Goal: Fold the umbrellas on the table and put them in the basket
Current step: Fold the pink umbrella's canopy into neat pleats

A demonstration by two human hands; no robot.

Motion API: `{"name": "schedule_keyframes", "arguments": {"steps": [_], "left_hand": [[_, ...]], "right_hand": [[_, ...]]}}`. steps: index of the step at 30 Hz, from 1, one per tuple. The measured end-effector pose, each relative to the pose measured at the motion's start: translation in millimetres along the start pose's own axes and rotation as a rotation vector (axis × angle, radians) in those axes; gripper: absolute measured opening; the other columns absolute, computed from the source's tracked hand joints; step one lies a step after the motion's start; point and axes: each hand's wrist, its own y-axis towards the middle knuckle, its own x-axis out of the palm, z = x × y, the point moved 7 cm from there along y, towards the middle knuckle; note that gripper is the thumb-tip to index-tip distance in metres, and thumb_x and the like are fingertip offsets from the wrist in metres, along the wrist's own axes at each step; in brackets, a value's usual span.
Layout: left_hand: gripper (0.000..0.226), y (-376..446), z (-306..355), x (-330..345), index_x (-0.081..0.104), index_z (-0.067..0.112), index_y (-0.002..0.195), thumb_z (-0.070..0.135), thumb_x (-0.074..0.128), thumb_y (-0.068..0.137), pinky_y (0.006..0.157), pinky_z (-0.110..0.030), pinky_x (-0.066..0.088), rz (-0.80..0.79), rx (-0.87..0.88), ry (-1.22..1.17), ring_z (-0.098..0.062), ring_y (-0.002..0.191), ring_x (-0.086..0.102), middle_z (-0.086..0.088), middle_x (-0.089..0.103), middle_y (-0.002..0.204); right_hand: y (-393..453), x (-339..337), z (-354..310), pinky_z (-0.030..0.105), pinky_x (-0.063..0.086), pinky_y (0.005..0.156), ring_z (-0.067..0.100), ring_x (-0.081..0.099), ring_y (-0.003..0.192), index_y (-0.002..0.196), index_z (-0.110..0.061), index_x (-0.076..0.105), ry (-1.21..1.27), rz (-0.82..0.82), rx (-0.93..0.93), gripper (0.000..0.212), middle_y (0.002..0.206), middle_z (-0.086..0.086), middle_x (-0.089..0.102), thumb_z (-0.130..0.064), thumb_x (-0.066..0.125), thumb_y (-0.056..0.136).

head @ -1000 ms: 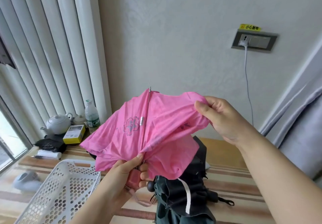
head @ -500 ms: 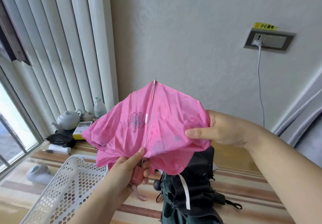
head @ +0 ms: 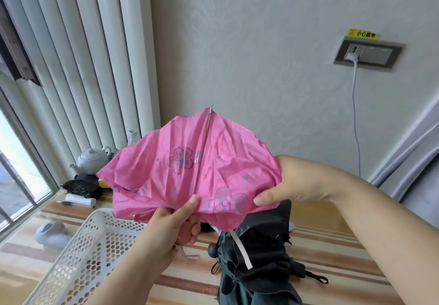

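Pink fabric is filling the middle of my view: the pink umbrella (head: 190, 174) is being held up in the air above the table (head: 332, 257), its metal rib (head: 204, 148) pointing upward and its canopy loose and crumpled. I am gripping its handle with my left hand (head: 175, 221), fingers curled round it and thumb pressing on the cloth near the rib. My right hand (head: 292, 181) is pinching the canopy's right edge between thumb and fingers. To do this fold well, I judge I should be gathering each panel flat against the shaft, pulling the cloth taut one way round so no pleat bunches, and keeping the handle steady while the other hand works round. Below, a dark umbrella (head: 256, 257) is lying on the striped table, not yet folded, with a white strap showing. Left of it the white basket (head: 78, 257) is waiting, perforated and near my left forearm. Farther back a teapot (head: 91, 160) is standing by the blinds (head: 71, 67).
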Motion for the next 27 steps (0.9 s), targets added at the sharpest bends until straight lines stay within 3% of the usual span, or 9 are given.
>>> {"name": "schedule_keyframes", "arguments": {"steps": [3,6,8,11,13,15,18,22,27], "left_hand": [[0.032,1,-1,2,0.053,0.004,0.055,0.024,0.065,0.077,0.042,-0.027,0.033,0.009,0.002,0.025,-0.019,0.048,0.038,-0.011,0.046,0.052],[0.036,3,-3,1,0.054,0.005,0.053,0.022,0.062,0.084,0.043,-0.027,0.032,0.02,-0.012,0.063,-0.019,0.047,0.04,-0.011,0.046,0.053],[0.037,3,-4,2,0.052,0.004,0.055,0.02,0.061,0.087,0.041,-0.026,0.033,0.01,-0.007,0.119,-0.02,0.044,0.045,-0.012,0.045,0.055],[0.039,1,-5,1,0.047,0.003,0.057,0.016,0.059,0.091,0.041,-0.025,0.033,0.02,0.014,0.182,-0.02,0.042,0.046,-0.014,0.044,0.058],[0.037,0,-2,-3,0.048,0.003,0.058,0.015,0.059,0.092,0.041,-0.025,0.034,0.049,0.024,0.173,-0.019,0.044,0.043,-0.013,0.046,0.055],[0.036,1,5,-7,0.049,0.002,0.06,0.013,0.058,0.093,0.039,-0.024,0.035,0.09,0.051,0.143,-0.019,0.041,0.043,-0.012,0.046,0.052],[0.031,2,14,-6,0.048,0.002,0.064,0.01,0.057,0.093,0.037,-0.021,0.036,0.107,0.082,0.083,-0.018,0.04,0.043,-0.009,0.045,0.053],[0.033,3,18,-2,0.048,0.003,0.063,0.013,0.057,0.093,0.036,-0.022,0.036,0.086,0.088,0.093,-0.019,0.044,0.042,-0.01,0.044,0.053],[0.029,4,13,0,0.048,0.003,0.068,0.014,0.058,0.093,0.041,-0.025,0.035,0.085,0.087,0.129,-0.019,0.047,0.043,-0.009,0.044,0.055]], "right_hand": [[4,2,0,0.041,0.05,0.099,0.026,0.066,0.107,0.114,-0.007,0.065,0.061,0.02,-0.017,0.035,0.113,0.011,0.071,-0.009,0.075,0.081],[3,14,-10,0.033,0.052,0.096,0.025,0.066,0.107,0.118,-0.004,0.061,0.228,-0.105,-0.042,0.031,0.113,0.009,0.07,0.004,0.062,0.088],[1,25,-17,0.037,0.05,0.099,0.031,0.063,0.113,0.123,0.0,0.055,0.277,-0.256,-0.067,0.036,0.117,0.013,0.067,0.005,0.059,0.087],[-4,31,-10,0.048,0.044,0.105,0.042,0.056,0.119,0.128,0.008,0.046,0.146,-0.422,0.006,0.053,0.127,0.029,0.057,-0.004,0.064,0.08],[-5,17,-4,0.034,0.055,0.09,0.031,0.065,0.108,0.12,0.002,0.054,0.113,-0.343,0.074,0.041,0.117,0.021,0.065,0.0,0.066,0.082],[-6,-3,-3,0.021,0.055,0.076,0.018,0.07,0.093,0.107,-0.005,0.063,0.073,-0.16,0.074,0.025,0.102,0.007,0.073,0.004,0.067,0.084],[-4,-20,-1,0.024,0.055,0.083,0.018,0.071,0.09,0.098,-0.006,0.069,-0.064,-0.004,0.059,0.02,0.095,0.005,0.075,-0.006,0.075,0.08],[-7,-12,0,0.043,0.047,0.101,0.031,0.066,0.106,0.107,0.003,0.067,-0.052,-0.071,0.103,0.04,0.11,0.018,0.07,-0.015,0.081,0.075],[-12,-4,-21,0.029,0.052,0.096,0.023,0.066,0.109,0.112,-0.007,0.065,0.135,-0.198,0.004,0.038,0.115,0.01,0.07,-0.003,0.074,0.075]]}}
